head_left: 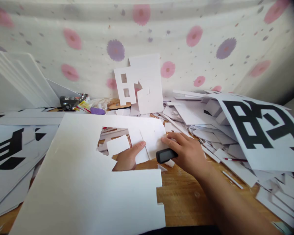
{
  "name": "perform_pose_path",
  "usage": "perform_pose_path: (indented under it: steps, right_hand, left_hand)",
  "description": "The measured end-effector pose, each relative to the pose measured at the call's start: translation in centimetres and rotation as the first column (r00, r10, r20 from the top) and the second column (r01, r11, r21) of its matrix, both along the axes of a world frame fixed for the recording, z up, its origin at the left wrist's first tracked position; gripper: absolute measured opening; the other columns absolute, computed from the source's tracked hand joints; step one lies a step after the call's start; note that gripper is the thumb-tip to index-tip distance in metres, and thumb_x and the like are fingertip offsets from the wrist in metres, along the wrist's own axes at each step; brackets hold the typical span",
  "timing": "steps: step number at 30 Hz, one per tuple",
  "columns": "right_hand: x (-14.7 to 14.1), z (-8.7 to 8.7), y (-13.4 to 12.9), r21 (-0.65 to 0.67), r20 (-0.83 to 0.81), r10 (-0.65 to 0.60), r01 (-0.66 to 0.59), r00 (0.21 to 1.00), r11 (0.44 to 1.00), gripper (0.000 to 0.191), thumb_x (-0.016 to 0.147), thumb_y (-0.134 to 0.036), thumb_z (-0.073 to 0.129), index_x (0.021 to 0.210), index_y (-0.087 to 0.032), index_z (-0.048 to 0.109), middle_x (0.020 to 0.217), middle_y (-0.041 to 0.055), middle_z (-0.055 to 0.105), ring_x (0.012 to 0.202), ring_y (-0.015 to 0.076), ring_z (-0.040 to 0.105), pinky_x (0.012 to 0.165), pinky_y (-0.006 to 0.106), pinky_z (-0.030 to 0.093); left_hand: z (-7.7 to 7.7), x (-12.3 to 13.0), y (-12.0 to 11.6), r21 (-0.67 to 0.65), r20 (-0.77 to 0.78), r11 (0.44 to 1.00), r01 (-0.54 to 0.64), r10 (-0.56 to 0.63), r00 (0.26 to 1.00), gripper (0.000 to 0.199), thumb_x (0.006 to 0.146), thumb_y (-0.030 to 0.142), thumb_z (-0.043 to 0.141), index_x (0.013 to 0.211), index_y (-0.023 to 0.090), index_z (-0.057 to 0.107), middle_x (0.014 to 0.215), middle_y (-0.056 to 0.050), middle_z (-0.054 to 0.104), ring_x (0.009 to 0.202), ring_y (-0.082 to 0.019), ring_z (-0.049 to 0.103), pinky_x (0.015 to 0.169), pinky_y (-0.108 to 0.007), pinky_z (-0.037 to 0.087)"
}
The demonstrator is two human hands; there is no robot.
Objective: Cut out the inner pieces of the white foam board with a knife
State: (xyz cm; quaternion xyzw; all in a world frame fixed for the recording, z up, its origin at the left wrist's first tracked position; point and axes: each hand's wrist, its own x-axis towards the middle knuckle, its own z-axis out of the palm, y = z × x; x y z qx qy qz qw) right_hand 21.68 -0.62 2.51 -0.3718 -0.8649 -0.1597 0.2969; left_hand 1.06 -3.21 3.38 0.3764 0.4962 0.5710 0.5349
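A large white foam board point(88, 189) lies flat on the wooden table point(186, 199), its long axis running from the near edge away toward the flowered wall point(161, 29), with a ragged opening cut out of its middle. The left hand point(128, 158) shows through that opening, reaching up from beneath the sheet, thumb laid over a narrow white tab point(140, 148) of the board and pinching it. The right hand point(186, 151) is curled around a black cutter handle point(165, 155), which lies roughly crosswise and points left toward the tab; its blade is probably out, though it is too small to see. The fingertips point(165, 139) press on the board's far flap. Offcuts point(210, 130) and printed sheets point(262, 127) are heaped to the right.
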Motion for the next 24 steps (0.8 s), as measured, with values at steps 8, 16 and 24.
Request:
perform_pose_path:
  steps: [8,16,24]
  right_hand:
    - [0.3,0.6,-0.2,-0.157,0.041,0.036,-0.029,0.999,0.987,0.04,0.078,-0.014,0.06,0.116,-0.027,0.062,0.108,0.006,0.069,0.088,0.0231,0.066,0.072,0.033,0.05]
    - [0.5,0.6,-0.1,-0.331,0.049,0.08,-0.059,0.996,0.942,0.047,0.074,-0.019,0.065,0.12,-0.026,0.061,0.11,0.0078,0.067,0.087,0.0237,0.067,0.074,0.034,0.049]
    - [1.1,0.5,0.5,-0.477,-0.069,0.144,-0.159,0.987,0.864,0.057,0.07,-0.013,0.066,0.125,-0.026,0.058,0.113,0.0071,0.065,0.093,0.0217,0.065,0.078,0.033,0.049]
  left_hand:
    - [0.9,0.4,-0.6,-0.034,-0.046,0.999,-0.008,0.006,0.999,0.03,0.068,0.038,0.078,0.09,0.018,0.075,0.102,-0.009,0.074,0.11,-0.032,0.063,0.101,-0.04,0.047]
    - [0.7,0.3,-0.6,-0.045,-0.173,0.998,-0.038,0.029,0.985,0.025,0.066,0.049,0.076,0.073,0.024,0.076,0.094,-0.008,0.075,0.11,-0.035,0.062,0.102,-0.043,0.045]
    - [0.8,1.7,-0.3,0.009,-0.15,0.999,-0.033,0.034,0.988,0.037,0.083,0.053,0.063,0.101,0.022,0.071,0.102,-0.009,0.071,0.104,-0.028,0.064,0.097,-0.047,0.048]
